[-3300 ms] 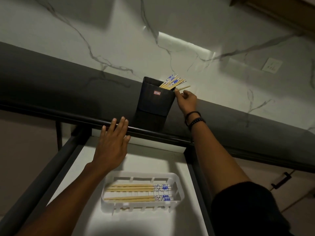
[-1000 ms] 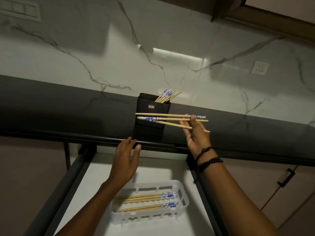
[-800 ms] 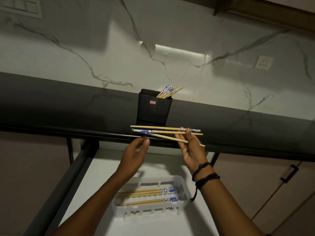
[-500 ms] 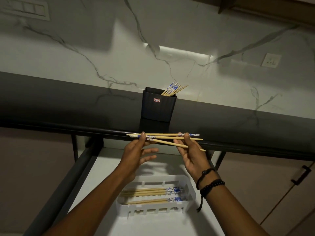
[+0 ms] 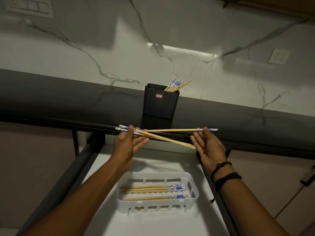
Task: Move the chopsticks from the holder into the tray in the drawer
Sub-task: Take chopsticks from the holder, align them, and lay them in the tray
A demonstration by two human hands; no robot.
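A black holder (image 5: 161, 101) stands on the dark counter with several chopsticks (image 5: 177, 85) leaning out of its right side. Above the open drawer, both hands hold a small bunch of wooden chopsticks (image 5: 170, 130) with blue-patterned ends, spread apart in a fan. My left hand (image 5: 127, 143) pinches the blue ends of two on the left. My right hand (image 5: 208, 145) pinches the blue end of one on the right. A white slotted tray (image 5: 194, 189) in the drawer holds several chopsticks lying flat, blue ends to the right.
The drawer has a white floor (image 5: 153, 225) and dark metal side rails (image 5: 56, 184). The dark counter edge (image 5: 68, 120) runs just beyond the hands. A marble wall with a socket (image 5: 278, 56) and a switch plate (image 5: 29, 6) rises behind. Cabinet doors with a black handle (image 5: 308, 179) are at right.
My right hand carried chopsticks from the holder down toward the drawer. My left hand came up and took hold of their left ends, and the sticks are now fanned apart between both hands.
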